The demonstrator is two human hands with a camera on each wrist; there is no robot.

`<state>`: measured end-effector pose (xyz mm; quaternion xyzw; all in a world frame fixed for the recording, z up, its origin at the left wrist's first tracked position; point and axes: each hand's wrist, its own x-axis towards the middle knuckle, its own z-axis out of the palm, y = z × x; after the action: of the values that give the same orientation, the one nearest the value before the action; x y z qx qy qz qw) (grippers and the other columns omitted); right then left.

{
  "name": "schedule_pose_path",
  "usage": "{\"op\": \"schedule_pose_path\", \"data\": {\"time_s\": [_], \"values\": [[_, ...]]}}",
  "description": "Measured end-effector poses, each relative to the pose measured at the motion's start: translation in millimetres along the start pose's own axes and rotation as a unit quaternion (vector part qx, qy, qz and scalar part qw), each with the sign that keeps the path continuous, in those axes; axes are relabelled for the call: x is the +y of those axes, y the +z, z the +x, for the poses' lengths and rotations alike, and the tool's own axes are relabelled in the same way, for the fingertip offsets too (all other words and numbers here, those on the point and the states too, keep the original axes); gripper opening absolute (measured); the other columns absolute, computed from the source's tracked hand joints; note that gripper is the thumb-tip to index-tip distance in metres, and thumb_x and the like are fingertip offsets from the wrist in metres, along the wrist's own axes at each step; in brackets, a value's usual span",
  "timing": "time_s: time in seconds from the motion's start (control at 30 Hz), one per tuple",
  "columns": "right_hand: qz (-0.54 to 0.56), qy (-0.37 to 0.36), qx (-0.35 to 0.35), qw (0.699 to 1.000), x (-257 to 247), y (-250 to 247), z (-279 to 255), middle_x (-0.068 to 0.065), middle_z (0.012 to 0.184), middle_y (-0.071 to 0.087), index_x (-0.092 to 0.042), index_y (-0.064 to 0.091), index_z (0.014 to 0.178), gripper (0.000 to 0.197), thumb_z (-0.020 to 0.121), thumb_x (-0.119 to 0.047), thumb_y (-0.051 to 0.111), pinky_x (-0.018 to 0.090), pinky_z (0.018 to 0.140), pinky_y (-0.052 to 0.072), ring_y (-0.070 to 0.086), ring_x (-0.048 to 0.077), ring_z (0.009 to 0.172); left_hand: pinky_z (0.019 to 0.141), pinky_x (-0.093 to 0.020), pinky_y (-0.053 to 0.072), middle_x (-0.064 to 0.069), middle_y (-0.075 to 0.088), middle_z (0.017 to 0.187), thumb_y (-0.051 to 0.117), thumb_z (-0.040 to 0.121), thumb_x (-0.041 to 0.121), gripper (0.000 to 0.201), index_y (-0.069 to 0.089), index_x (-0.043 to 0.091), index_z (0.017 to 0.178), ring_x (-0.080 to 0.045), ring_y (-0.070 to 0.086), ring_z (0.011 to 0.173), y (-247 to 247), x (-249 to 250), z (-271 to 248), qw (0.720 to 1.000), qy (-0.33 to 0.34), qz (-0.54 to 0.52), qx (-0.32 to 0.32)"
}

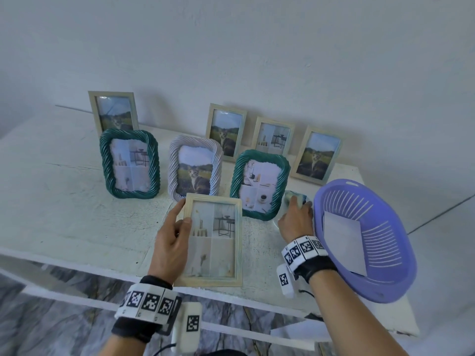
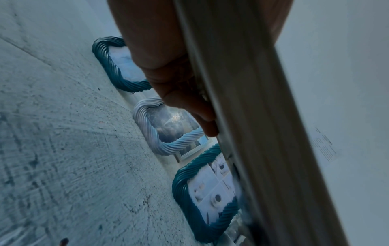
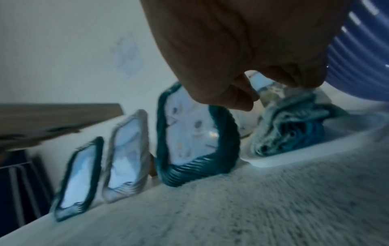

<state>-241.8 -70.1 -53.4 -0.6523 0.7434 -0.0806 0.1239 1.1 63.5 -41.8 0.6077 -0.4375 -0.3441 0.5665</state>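
Note:
My left hand (image 1: 177, 224) holds a pale wooden picture frame (image 1: 214, 242) by its left edge, thumb on the front and fingers behind, tilted up above the white table (image 1: 64, 206). In the left wrist view the frame's edge (image 2: 242, 116) runs beside my left hand (image 2: 189, 103). My right hand (image 1: 295, 222) reaches down between a green frame and a purple basket. Its fingers curl onto a blue cloth (image 1: 295, 197). In the right wrist view my right hand (image 3: 258, 89) pinches the crumpled cloth (image 3: 294, 133), which lies in a shallow white dish (image 3: 273, 162).
Three twisted-rim frames stand in a row: green (image 1: 129, 163), white (image 1: 195, 165), green (image 1: 259, 183). Several plain wooden frames (image 1: 226, 132) lean on the wall behind. A purple slotted basket (image 1: 380, 242) with a flat grey sheet sits at the table's right end.

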Motion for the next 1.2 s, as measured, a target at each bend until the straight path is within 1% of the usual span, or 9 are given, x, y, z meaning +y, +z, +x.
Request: {"op": "schedule_pose_path", "data": {"time_s": [0.13,0.2,0.33,0.43,0.5,0.63,0.83,1.03,1.2], "values": [[0.057,-0.103,0.112,0.987,-3.1,-11.5,-45.1,0.019,0.12,0.05,-0.01,0.05,0.122,0.029,0.095,-0.018,0.046,0.036,0.083,0.048,0.054,0.031,0.101,0.057,-0.031,0.05,-0.014,0.069,0.076,0.043,0.101,0.017,0.027,0.044,0.025,0.127,-0.014,0.061,0.062,4.0,8.0,-1.4,1.0,-0.008,-0.026,0.001],[0.215,-0.119,0.032,0.969,-7.1,-18.7,-70.0,0.01,0.1,0.059,-0.011,0.054,0.107,0.018,0.099,-0.024,0.045,0.034,0.071,0.054,0.061,0.022,0.08,0.058,-0.035,0.05,-0.019,0.069,0.08,0.044,0.101,0.016,0.022,0.043,0.024,0.121,-0.018,0.061,0.063,7.6,12.6,-1.2,0.999,-0.01,-0.034,-0.006],[0.572,0.015,-0.265,0.776,-15.7,-25.2,-101.3,0.02,0.095,0.069,-0.002,0.063,0.108,0.033,0.103,-0.027,0.042,0.043,0.072,0.057,0.067,0.029,0.079,0.06,-0.041,0.045,-0.034,0.061,0.083,0.044,0.102,0.018,0.016,0.045,0.032,0.111,-0.027,0.054,0.065,18.6,17.4,1.3,0.998,-0.018,-0.051,-0.034],[0.683,0.052,-0.281,0.672,-15.8,-22.9,-109.1,0.019,0.101,0.064,0.001,0.058,0.115,0.036,0.099,-0.029,0.047,0.042,0.07,0.053,0.061,0.029,0.084,0.063,-0.039,0.047,-0.021,0.067,0.085,0.053,0.095,0.038,0.019,0.046,0.035,0.112,-0.025,0.059,0.07,29.1,20.8,1.8,0.996,-0.03,-0.058,-0.059],[0.709,0.037,-0.26,0.654,-15.1,-27.6,-111.0,0.018,0.107,0.065,-0.005,0.058,0.121,0.038,0.098,-0.033,0.046,0.041,0.068,0.052,0.061,0.028,0.084,0.077,-0.03,0.051,-0.003,0.068,0.108,0.061,0.077,0.063,0.058,0.043,0.038,0.126,-0.013,0.066,0.093,33.4,24.3,0.6,0.991,-0.063,-0.053,-0.109],[0.688,-0.041,-0.238,0.684,-19.1,-49.4,-118.3,0.018,0.113,0.068,-0.013,0.063,0.119,0.033,0.104,-0.022,0.036,0.041,0.075,0.054,0.065,0.029,0.095,0.106,-0.03,0.033,0.021,0.031,0.142,0.063,0.046,0.089,0.126,0.017,0.037,0.151,0.006,0.042,0.123,44.2,34.1,-3.5,0.962,-0.119,-0.051,-0.239],[0.538,-0.189,-0.137,0.81,-24.0,-52.7,-136.9,-0.002,0.103,0.064,-0.019,0.058,0.106,0.017,0.092,-0.01,0.063,0.036,0.074,0.058,0.065,0.02,0.091,0.088,-0.048,0.053,-0.004,0.066,0.114,0.067,0.065,0.071,0.09,0.049,0.015,0.133,-0.026,0.063,0.11,63.2,49.6,-8.4,0.943,-0.155,-0.16,-0.247],[0.35,-0.228,-0.003,0.909,-11.1,-47.3,-132.1,-0.011,0.083,0.055,-0.032,0.057,0.099,0.021,0.084,-0.045,0.064,0.022,0.059,0.047,0.055,0.01,0.069,0.082,-0.037,0.054,0.0,0.067,0.104,0.063,0.059,0.069,0.084,0.058,0.019,0.126,-0.02,0.064,0.101,65.5,52.6,-13.3,0.947,-0.187,-0.148,-0.217],[0.071,-0.299,0.178,0.935,0.6,-57.7,-126.1,-0.006,0.061,0.049,-0.025,0.067,0.086,0.007,0.082,-0.031,0.067,0.024,0.045,0.035,0.049,0.013,0.053,0.098,-0.055,0.047,0.003,0.059,0.129,0.067,0.048,0.083,0.11,0.043,0.028,0.141,-0.014,0.056,0.121,65.0,53.2,-15.6,0.95,-0.204,-0.101,-0.214]]}}
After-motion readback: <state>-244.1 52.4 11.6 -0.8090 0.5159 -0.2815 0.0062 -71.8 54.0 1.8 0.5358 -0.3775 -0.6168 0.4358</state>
